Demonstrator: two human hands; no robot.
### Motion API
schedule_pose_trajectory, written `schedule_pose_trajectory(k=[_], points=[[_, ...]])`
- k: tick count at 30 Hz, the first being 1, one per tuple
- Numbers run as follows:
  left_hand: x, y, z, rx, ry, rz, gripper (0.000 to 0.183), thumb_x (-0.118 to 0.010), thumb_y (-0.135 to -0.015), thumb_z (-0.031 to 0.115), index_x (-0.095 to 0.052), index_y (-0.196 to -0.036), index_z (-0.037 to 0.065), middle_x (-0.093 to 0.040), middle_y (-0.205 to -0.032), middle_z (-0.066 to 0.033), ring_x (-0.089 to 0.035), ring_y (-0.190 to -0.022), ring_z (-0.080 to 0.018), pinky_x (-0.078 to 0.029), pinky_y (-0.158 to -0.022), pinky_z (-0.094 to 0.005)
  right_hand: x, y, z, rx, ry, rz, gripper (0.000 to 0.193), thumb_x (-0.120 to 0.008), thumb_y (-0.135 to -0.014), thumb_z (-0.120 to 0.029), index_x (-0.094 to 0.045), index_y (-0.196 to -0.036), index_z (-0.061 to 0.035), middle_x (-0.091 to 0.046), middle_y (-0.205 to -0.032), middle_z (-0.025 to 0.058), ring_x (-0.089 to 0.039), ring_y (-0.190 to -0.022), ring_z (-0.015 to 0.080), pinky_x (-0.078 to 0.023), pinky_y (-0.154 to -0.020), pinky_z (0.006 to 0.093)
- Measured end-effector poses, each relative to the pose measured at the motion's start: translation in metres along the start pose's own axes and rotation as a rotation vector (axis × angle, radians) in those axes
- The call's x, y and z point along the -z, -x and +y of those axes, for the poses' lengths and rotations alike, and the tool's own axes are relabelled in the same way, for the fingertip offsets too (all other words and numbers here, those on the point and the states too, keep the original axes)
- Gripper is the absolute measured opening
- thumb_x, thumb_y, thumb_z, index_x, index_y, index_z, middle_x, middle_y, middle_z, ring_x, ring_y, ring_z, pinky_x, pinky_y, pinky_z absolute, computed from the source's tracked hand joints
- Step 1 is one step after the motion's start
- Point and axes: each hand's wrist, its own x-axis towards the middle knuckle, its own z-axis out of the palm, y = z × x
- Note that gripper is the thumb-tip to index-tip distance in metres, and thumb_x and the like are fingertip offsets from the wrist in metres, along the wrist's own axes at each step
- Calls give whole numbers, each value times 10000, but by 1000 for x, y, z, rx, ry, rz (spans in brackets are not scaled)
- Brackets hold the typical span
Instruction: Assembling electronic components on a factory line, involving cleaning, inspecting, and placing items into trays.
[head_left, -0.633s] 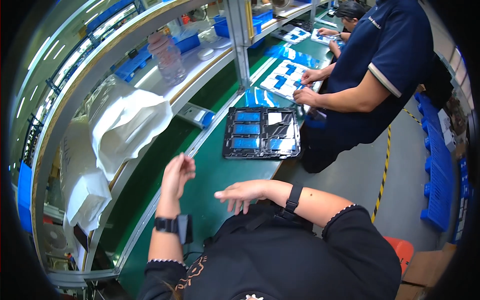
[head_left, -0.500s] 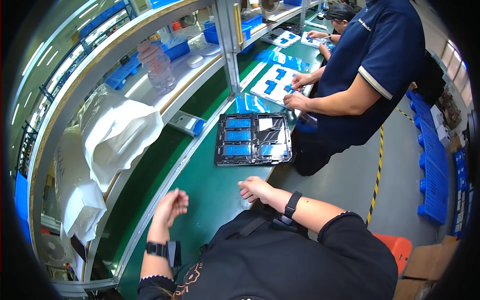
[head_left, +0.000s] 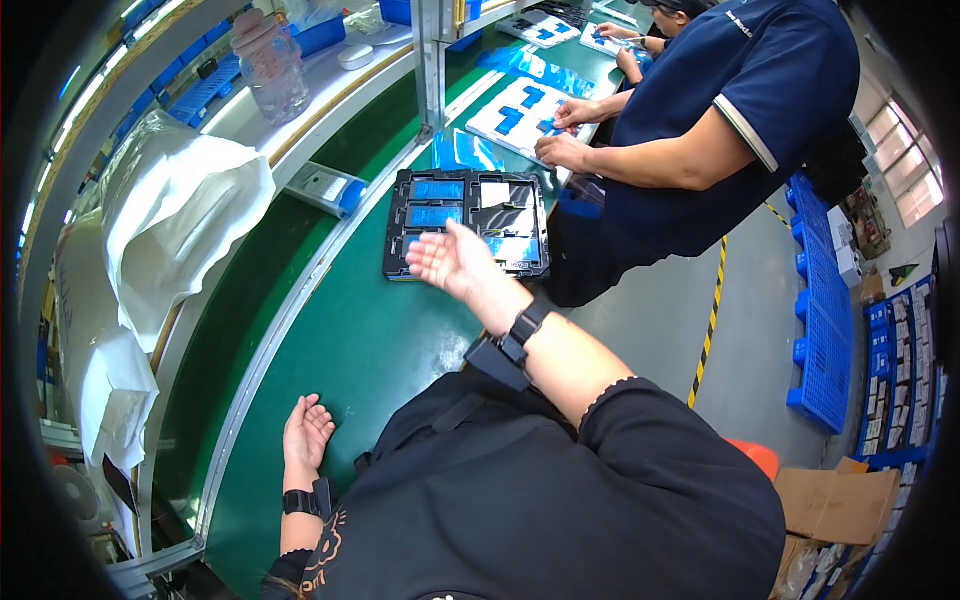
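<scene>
A black plastic tray (head_left: 473,203) with compartments lies on the green bench (head_left: 375,335). Blue-filmed flat rectangular pieces (head_left: 437,190) fill its left column, and a small white piece (head_left: 495,194) sits at the upper right. My right hand (head_left: 458,262) is over the tray's near edge, fingers stretched out and holding nothing; it hides part of the lower compartments. Whether it touches the tray I cannot tell. Farther back toward me, my left hand (head_left: 308,435) is above the bench with loosely bent, parted fingers and nothing in it.
Beyond the tray, a co-worker (head_left: 690,150) handles blue pieces on a white board (head_left: 510,118). Clear blue film (head_left: 465,150) lies between. At left, a shelf carries a bottle (head_left: 270,70) and white bags (head_left: 185,220). Blue pallets (head_left: 825,310) stand at right.
My right hand has moved forward to the tray with its fingers extended. My left hand has drawn back toward me. The whole view has shifted slightly.
</scene>
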Motion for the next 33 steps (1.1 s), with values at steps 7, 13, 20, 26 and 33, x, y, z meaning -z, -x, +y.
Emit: schedule_pose_trajectory(k=[7, 13, 20, 26, 33], points=[[-18, 7, 18, 143, -160, -124, 284, -429, -948, 275, -557, -990, 25, -635, -801, -91, -634, -697, -198, -531, -613, -310, -37, -2, -28, 105, 213, 60, 437, -349, -944, -371, -461, -1021, 45, -578, -942, 212, -602, -798, 328, -515, -649, 430], [-49, 2, 37, 127, -445, -141, 298, -419, -949, 291, -538, -967, 18, -626, -835, -109, -633, -703, -202, -536, -597, -311, -25, 18, -7, 162, 720, -110, 315, -462, -904, -344, -521, -853, -39, -599, -709, 115, -604, -605, 223, -500, -502, 344], [-37, 21, 8, -676, -1287, 113, 231, -558, -859, 241, -556, -974, 41, -584, -977, -95, -559, -910, -237, -459, -762, -366, 60, 72, 54, 773, 2222, -585, 408, -613, -793, -335, -560, -1081, -50, -507, -1193, 121, -464, -1118, 271, -389, -884, 411], [-8, 37, 5, -811, -1788, 293, 509, -581, -798, 262, -467, -1268, 106, -273, -1426, -147, -247, -1313, -327, -125, -1092, -467, 73, 73, 31, 687, 2354, -451, 602, -593, -813, -351, -408, -1309, -66, -329, -1398, 138, -301, -1296, 310, -282, -1036, 436], [-8, 38, 3, -771, -1792, 371, 543, -571, -787, 293, -450, -1297, 151, -253, -1448, -123, -221, -1333, -314, -98, -1100, -478, 79, 79, 47, 678, 2475, -409, 798, -552, -807, -474, -256, -1383, -7, -195, -1461, 172, -158, -1357, 350, -179, -1077, 506]])
